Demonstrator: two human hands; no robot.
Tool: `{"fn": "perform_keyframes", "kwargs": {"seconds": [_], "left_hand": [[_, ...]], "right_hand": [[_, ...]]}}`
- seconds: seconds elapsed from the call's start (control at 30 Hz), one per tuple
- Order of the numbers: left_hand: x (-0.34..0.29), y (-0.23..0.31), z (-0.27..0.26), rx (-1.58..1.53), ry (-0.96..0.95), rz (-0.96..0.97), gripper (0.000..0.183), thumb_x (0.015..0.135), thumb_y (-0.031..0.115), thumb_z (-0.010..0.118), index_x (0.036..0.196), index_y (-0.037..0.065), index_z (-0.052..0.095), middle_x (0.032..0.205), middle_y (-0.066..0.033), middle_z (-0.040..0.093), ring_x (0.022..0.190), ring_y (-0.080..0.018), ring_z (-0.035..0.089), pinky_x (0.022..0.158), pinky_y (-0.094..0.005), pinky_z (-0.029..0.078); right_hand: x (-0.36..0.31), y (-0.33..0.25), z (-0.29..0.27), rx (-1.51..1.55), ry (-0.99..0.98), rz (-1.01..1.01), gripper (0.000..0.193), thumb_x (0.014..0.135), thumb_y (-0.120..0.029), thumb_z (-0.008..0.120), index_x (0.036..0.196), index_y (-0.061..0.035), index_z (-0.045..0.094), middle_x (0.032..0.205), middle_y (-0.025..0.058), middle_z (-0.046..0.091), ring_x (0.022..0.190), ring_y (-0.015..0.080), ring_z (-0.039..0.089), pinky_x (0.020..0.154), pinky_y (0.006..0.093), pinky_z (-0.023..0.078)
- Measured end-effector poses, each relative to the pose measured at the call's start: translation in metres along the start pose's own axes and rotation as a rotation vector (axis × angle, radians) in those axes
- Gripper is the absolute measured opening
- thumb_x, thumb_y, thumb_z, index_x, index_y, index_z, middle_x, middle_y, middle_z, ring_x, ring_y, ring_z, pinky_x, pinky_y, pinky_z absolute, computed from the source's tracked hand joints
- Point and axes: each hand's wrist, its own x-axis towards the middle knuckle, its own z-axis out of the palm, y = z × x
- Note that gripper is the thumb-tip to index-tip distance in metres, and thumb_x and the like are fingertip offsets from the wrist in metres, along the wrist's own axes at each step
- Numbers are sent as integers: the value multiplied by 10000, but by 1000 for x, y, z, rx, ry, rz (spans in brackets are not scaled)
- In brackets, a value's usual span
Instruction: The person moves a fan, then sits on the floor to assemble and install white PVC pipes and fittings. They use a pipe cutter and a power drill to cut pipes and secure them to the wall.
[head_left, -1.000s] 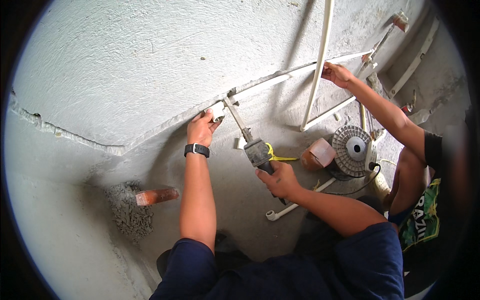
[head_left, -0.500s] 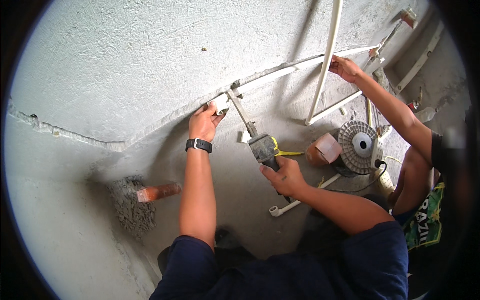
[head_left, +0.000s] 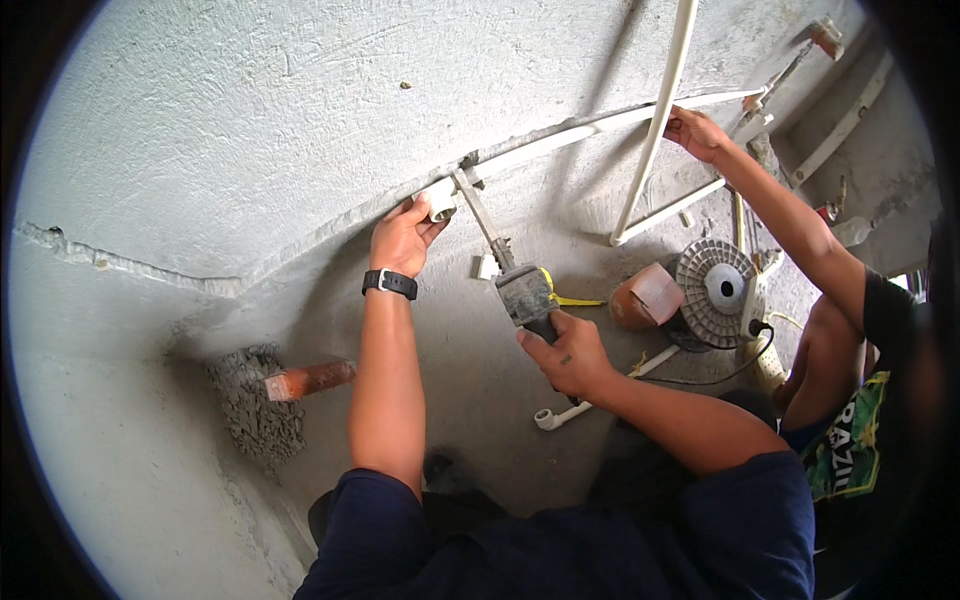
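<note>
My left hand (head_left: 400,245), with a black watch on its wrist, is closed around a white plastic pipe fitting (head_left: 440,206). One round opening of the fitting faces down toward the floor. Close against its right side stands the flat metal blade of a pipe welding iron (head_left: 527,295). My right hand (head_left: 572,355) is wrapped round the dark handle of this iron. On the blade's other side, the end of a long white pipe (head_left: 545,150) meets it or lies very near. Farther right, a co-worker's hand (head_left: 697,133) is at the pipe along the wall.
A groove (head_left: 130,268) runs along the wall. Another white pipe (head_left: 655,120) rises in front of it. An orange pipe stub (head_left: 310,381) sticks up by rubble (head_left: 250,420) at left. At right are a capped orange pipe (head_left: 645,297), a ribbed round drum (head_left: 712,290) and a loose pipe (head_left: 605,395).
The view has shifted slightly. My left hand and the fitting sit a touch farther left in the picture; both hands keep their holds, and the co-worker's hand stays by the pipe.
</note>
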Motion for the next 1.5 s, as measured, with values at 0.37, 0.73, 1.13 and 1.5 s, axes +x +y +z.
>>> {"fn": "perform_keyframes", "kwargs": {"seconds": [0.37, 0.73, 1.13, 1.5], "left_hand": [[7, -6, -5, -31, -23, -17, 307, 1041, 215, 632, 1277, 19, 606, 1188, -66, 684, 1075, -197, 677, 987, -381, 552], [6, -13, -1, -69, 30, -3, 140, 1028, 132, 642, 1128, 34, 635, 1000, -25, 647, 968, -175, 676, 952, -386, 573], [1, -9, 10, 31, 99, 15, 236, 1045, 157, 618, 1223, 3, 626, 1122, -64, 679, 1014, -176, 680, 956, -363, 568], [1, -10, 9, -20, 54, 26, 175, 1038, 141, 626, 1163, 20, 632, 1050, -42, 653, 986, -183, 678, 951, -375, 573]], "right_hand": [[4, 9, 0, -49, -31, 3, 446, 898, -382, 746, 803, 28, 597, 645, 204, 627, 604, 379, 658, 587, 444, 502], [57, 76, 13, -99, -269, -75, 480, 911, -393, 744, 1228, -45, 647, 975, 211, 737, 937, 399, 715, 826, 445, 552], [20, -30, -53, -397, -436, 65, 577, 878, -482, 760, 913, 90, 692, 759, 227, 689, 741, 322, 719, 700, 412, 548], [46, 9, -47, -246, -614, 5, 445, 904, -392, 757, 1043, 25, 684, 880, 152, 707, 818, 241, 686, 780, 383, 534]]}}
